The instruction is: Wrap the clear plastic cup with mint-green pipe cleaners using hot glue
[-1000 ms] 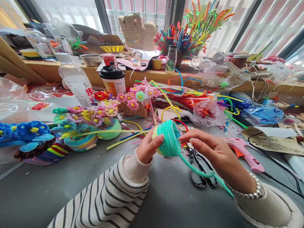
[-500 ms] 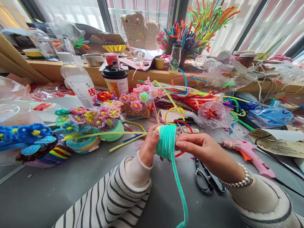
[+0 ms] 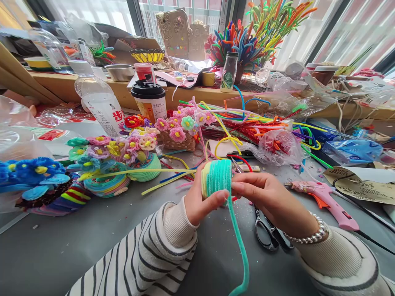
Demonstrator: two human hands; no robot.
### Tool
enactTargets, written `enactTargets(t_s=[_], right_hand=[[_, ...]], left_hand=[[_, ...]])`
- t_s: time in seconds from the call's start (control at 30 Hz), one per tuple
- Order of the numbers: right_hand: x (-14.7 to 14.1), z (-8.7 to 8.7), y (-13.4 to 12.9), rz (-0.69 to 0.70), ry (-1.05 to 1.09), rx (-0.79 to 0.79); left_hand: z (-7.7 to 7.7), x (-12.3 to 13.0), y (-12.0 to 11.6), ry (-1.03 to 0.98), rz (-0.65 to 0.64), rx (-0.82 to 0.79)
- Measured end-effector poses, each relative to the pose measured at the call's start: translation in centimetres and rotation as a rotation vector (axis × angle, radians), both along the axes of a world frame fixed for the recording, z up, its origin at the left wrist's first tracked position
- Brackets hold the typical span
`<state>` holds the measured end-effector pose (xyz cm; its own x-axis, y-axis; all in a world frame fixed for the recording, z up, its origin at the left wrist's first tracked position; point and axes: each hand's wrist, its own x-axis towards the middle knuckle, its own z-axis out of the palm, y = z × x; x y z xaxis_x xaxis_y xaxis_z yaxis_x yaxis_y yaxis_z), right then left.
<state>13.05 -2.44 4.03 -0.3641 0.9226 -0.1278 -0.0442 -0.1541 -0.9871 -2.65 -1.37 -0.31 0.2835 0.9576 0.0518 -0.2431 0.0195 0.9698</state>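
My left hand (image 3: 200, 199) is wrapped round a small drum-shaped roll (image 3: 218, 176) wound with turquoise pipe cleaner, its left end pale yellow. The left thumb presses the turns near the lower right edge. From there a loose turquoise length (image 3: 239, 242) hangs down towards me. At the roll's right rim, my right hand (image 3: 262, 193) is closed in a pinch; what lies between its fingertips is hidden. A yellow pipe cleaner (image 3: 142, 172) sticks out leftward from behind my left hand. Black-handled scissors (image 3: 267, 234) lie below my right hand.
A pink glue gun (image 3: 330, 201) with its cable lies at the right. On the left stand pipe-cleaner flower pots (image 3: 106, 181). Behind are a pile of pipe cleaners (image 3: 243, 127), a lidded cup (image 3: 149, 100) and a plastic bottle (image 3: 98, 102). A cluttered ledge (image 3: 191, 96) runs along the window.
My left thumb has moved from the roll's upper left down across its front to the lower right edge. The yellow end shows more now. My right hand has barely moved.
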Motion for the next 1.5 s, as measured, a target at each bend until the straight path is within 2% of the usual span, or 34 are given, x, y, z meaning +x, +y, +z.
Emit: enactTargets(t_s=[0.13,0.37,0.97,1.13,1.27,1.37,1.5], right_hand=[[0.1,-0.1,0.1,-0.002,-0.004,0.007],[0.2,-0.1,0.0,-0.010,-0.040,0.006],[-0.3,0.6,-0.9,-0.052,-0.122,0.088],[-0.3,1.2,-1.3,-0.045,-0.222,0.203],[-0.4,2.1,-1.7,0.001,-0.276,0.305],[-0.5,2.4,-1.9,0.004,-0.276,0.308],[-0.5,2.5,-2.3,-0.022,-0.258,0.287]], left_hand=[[0.3,-0.1,-0.2,0.150,-0.001,0.107],[0.4,-0.2,-0.3,0.205,-0.023,0.154],[0.2,-0.1,-0.3,0.201,0.026,0.287],[0.2,-0.1,0.0,0.133,-0.005,0.480],[0.4,-0.2,-0.2,0.161,0.091,0.653],[0.5,-0.2,-0.7,0.229,0.177,0.701],[0.5,-0.1,-1.0,0.253,0.214,0.715]])
